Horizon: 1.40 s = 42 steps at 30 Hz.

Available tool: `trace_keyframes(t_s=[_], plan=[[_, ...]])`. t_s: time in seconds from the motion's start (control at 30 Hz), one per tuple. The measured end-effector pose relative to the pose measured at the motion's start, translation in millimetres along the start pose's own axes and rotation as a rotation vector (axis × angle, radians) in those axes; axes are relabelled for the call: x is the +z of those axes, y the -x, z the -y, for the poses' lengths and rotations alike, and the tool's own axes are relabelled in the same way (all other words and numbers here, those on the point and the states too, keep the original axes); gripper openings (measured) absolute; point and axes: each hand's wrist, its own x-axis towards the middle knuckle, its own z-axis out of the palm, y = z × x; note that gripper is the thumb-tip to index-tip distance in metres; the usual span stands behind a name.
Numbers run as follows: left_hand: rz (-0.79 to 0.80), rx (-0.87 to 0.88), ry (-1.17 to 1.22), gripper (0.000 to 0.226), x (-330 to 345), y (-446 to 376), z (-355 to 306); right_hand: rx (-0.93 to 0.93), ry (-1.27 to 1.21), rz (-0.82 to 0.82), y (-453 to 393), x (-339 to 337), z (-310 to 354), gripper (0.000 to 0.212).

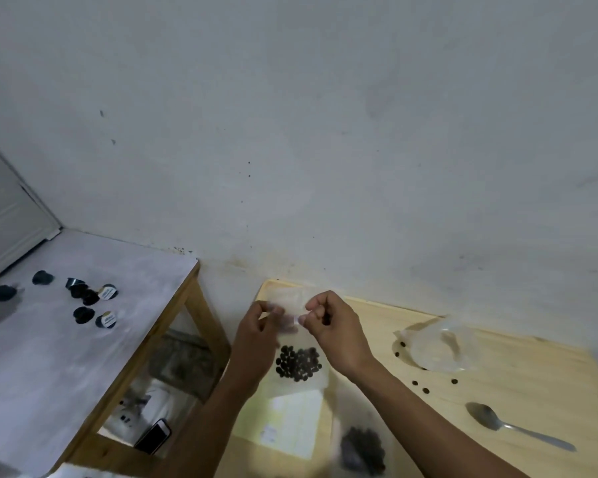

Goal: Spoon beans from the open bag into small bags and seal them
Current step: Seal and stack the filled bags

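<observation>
A scuffed grey-white wall fills the view. Below stand a pale wooden tabletop and a white-topped side table.

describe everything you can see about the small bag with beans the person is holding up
The small bag is clear, thin plastic, held upright above the wooden table. A cluster of dark round beans sits in its lower part; the upper part looks empty. The left hand and right hand each pinch its top edge from either side, as if at the seal strip. Whether the top is already closed cannot be told through the blur. It hangs in front of a pale paper sheet.
</observation>
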Motion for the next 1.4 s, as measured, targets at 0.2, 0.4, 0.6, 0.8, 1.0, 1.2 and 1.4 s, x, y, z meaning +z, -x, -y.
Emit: trace_keyframes(t_s=[0.2,0.4,0.6,0.8,1.0,1.2,1.4], plan=[[0.033,0.033,0.006,0.011,7.9,-2.6,-1.5,-0.002,0.024,-0.054,0.9,-7.5,2.4,0.017],[0.168,0.056,0.104,0.022,5.0,-0.1,-7.2,0.003,0.071,-0.079,1.4,-10.6,4.2,0.029],[0.102,0.024,0.096,0.009,1.7,-3.6,-2.1,0.120,0.030,-0.096,1.8,-16.0,-1.8,0.071],[0.227,-0.047,0.152,0.009,-5.0,-11.6,6.1,0.216,-0.142,0.036,1.0,-19.9,-8.9,0.054],[0.116,-0.096,0.169,0.009,12.3,-21.2,17.4,0.302,-0.206,0.045,3.6,-21.2,-28.5,0.017],[0.064,-0.232,0.211,0.016,28.7,-46.0,42.7,0.460,-0.178,0.125,11.9,-38.0,-66.8,0.020],[0.196,-0.337,-0.114,0.033,54.3,-63.6,82.3,0.530,-0.190,-0.110,-9.8,-48.0,-96.8,0.042]])
